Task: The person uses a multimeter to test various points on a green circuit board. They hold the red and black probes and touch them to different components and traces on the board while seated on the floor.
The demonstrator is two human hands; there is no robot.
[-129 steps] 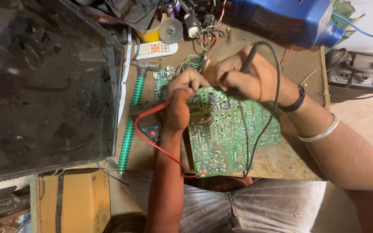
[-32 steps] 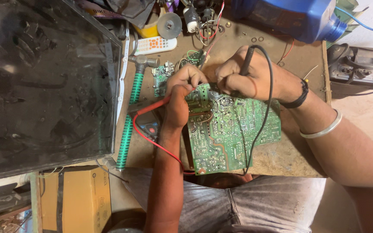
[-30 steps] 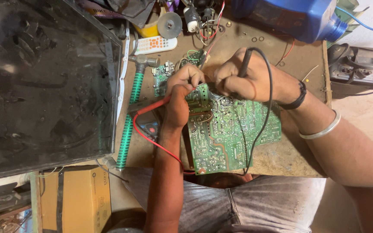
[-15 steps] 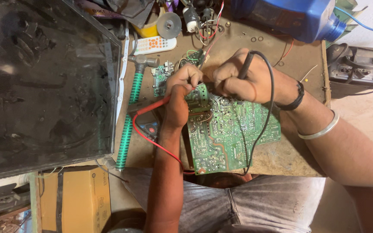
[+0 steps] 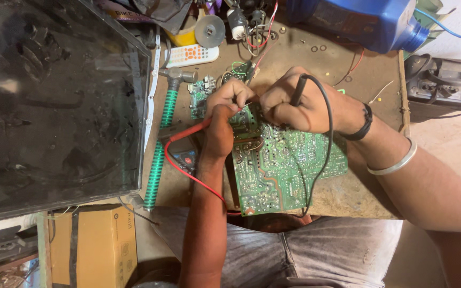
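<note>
At the far left a large dark screen panel (image 5: pixel 54 101) leans over the edge of your worktop (image 5: pixel 348 192), with a yellow cardboard box (image 5: pixel 94 245) below it on the floor side. Just right of the panel lies a hammer with a green ribbed handle (image 5: pixel 161 144), its metal head pointing toward a white remote control (image 5: pixel 190 55) at the top. Beside the handle sits a dark multimeter (image 5: pixel 185 154), partly hidden by your forearm; its red lead (image 5: pixel 188 173) loops from it across the worktop.

Your left hand (image 5: pixel 225 114) is closed around the red probe (image 5: pixel 193 129), its tip pressed down at the upper left of the green circuit board (image 5: pixel 284 165), which lies flat in the middle of the worktop, directly in front of your lap. A smaller green board (image 5: pixel 198 96) lies just above your left hand.

Your right hand (image 5: pixel 300 104) is curled tight around the black probe (image 5: pixel 297 90), held nearly upright on the board's top edge, close to your left hand. The black lead (image 5: pixel 324 154) arcs from it over the board toward your knees. You wear a black band (image 5: pixel 364 122) at the wrist and a silver bangle (image 5: pixel 396 160) further up.

At upper right stand a blue plastic container (image 5: pixel 358 21) and a grey device (image 5: pixel 444 85) off the worktop's edge.
</note>
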